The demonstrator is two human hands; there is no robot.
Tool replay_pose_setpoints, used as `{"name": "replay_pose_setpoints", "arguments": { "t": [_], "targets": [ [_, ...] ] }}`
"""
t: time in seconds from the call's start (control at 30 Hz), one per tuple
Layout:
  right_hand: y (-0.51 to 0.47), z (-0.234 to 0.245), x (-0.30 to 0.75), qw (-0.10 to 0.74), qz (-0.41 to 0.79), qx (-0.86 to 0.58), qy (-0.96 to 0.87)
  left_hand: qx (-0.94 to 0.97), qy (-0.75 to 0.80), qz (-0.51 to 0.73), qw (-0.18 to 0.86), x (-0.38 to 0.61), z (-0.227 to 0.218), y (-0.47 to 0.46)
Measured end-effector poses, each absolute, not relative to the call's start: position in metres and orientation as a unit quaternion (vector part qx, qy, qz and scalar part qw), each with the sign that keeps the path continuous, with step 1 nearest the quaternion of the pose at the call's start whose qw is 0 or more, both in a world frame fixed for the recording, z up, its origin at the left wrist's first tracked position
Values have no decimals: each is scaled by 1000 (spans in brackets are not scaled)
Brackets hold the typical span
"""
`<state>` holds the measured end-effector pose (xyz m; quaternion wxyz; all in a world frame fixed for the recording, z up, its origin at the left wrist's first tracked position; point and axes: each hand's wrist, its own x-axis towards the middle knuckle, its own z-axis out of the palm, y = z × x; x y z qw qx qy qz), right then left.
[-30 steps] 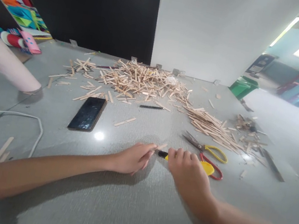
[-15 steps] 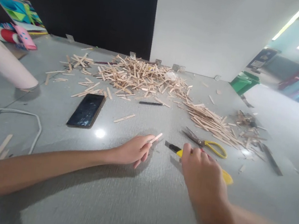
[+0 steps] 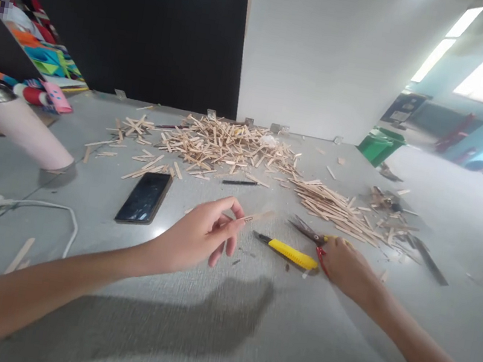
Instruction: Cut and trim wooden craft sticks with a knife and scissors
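Note:
Raised a little over the table, my left hand [image 3: 210, 231] pinches a wooden craft stick [image 3: 258, 215] between thumb and fingertips; the stick points right and is slightly blurred. My right hand [image 3: 344, 264] is closed over the handles of the scissors [image 3: 309, 231], which lie on the table with blades pointing left. One red handle loop shows below the fingers, and most of the yellow one is covered. Between the hands lies a yellow utility knife [image 3: 291, 254], its black tip toward my left hand, with small wood scraps near it.
A big pile of craft sticks [image 3: 229, 145] spreads along the back, with a bundle [image 3: 333, 206] at right. A black pen [image 3: 240, 183], phone [image 3: 144, 197], pink tumbler [image 3: 31, 132], white cable [image 3: 51, 206] and metal ruler [image 3: 430, 262] lie around. Behind stands a black and white panel [image 3: 308, 51].
My right hand has let go of the utility knife, now lying on the table, and moved right onto the scissors' handles. My left hand has lifted with its stick. The view has tilted up.

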<state>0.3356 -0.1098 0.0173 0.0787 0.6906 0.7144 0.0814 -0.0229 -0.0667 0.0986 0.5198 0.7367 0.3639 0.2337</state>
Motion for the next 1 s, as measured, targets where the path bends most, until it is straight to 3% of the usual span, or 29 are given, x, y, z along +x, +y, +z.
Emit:
{"name": "replay_pose_setpoints", "arguments": {
  "t": [0.17, 0.4, 0.47, 0.53, 0.6, 0.73, 1.0],
  "targets": [
    [-113, 8, 351, 51, 86, 717, 690, 752, 374, 241, 486, -26, 127, -81],
    [-96, 46, 340, -109, 139, 752, 635, 768, 356, 298, 442, -28, 143, -96],
    [-101, 58, 322, -209, 36, 729, 651, 768, 357, 298, 440, -29, 145, -99],
    [-113, 66, 299, -318, -204, 630, 678, 764, 361, 295, 445, -30, 145, -101],
    [-129, 69, 275, -330, -397, 505, 691, 759, 367, 302, 445, -29, 144, -102],
    [-153, 66, 236, -380, -470, 406, 686, 754, 385, 336, 412, -26, 143, -103],
    [-165, 72, 208, -368, -508, 354, 694, 804, 343, 287, 391, -19, 142, -111]
  ]
}}
